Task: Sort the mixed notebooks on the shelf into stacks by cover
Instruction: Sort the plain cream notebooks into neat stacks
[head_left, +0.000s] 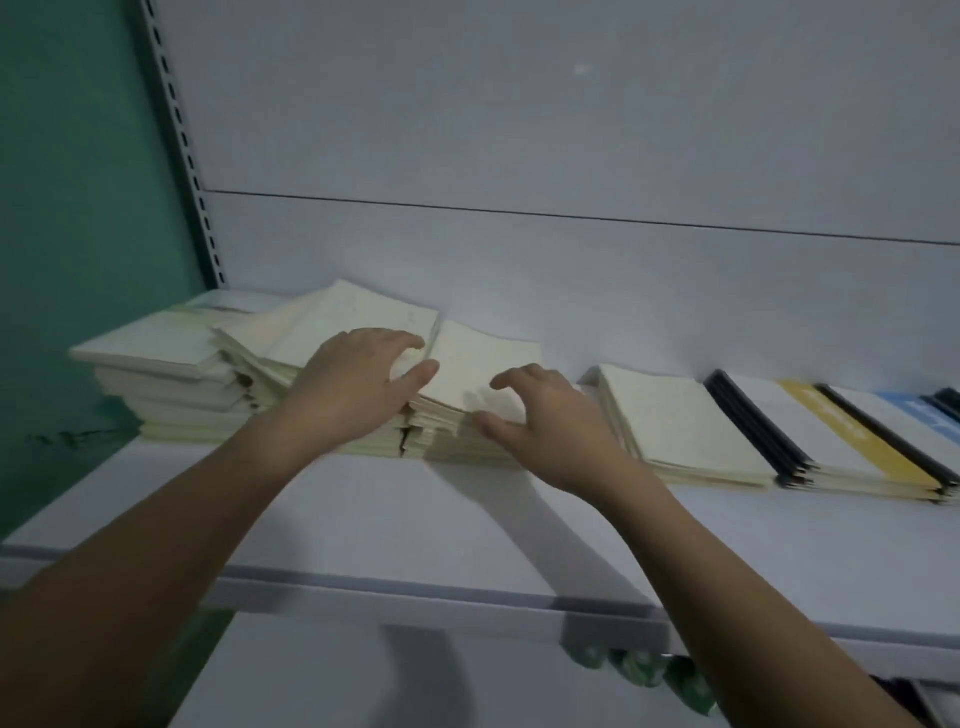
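Left grip (358, 384) lies palm-down on the cream stack (332, 343), fingers stretched flat w/ the tips at that stack's right edge, thumb reaching over onto the top cover of the middle cream stack (467, 374) just beside it. Not curled round anything — it presses, it doesn't pinch. Right grip (540, 421) sits at the front right corner of the middle cream stack, fingers spread and bent a little; index lifted over the cover, thumb against the stack's front edge. Whether the other fingertips touch the cover, can't tell.

Both cream stacks sit side by side on the white shelf (467, 525), up against the back panel (519, 156), their lower notebooks fanned out unevenly. Far-left stack (150, 374) of pale notebooks stands left of the left grip, touching the pressed one. Right of the right grip lies a low cream stack (680, 431), then black-spined notebooks (753, 431) w/ white covers — one yellow-banded notebook (852, 436) among them — and a blue-covered notebook (919, 410) at frame edge.
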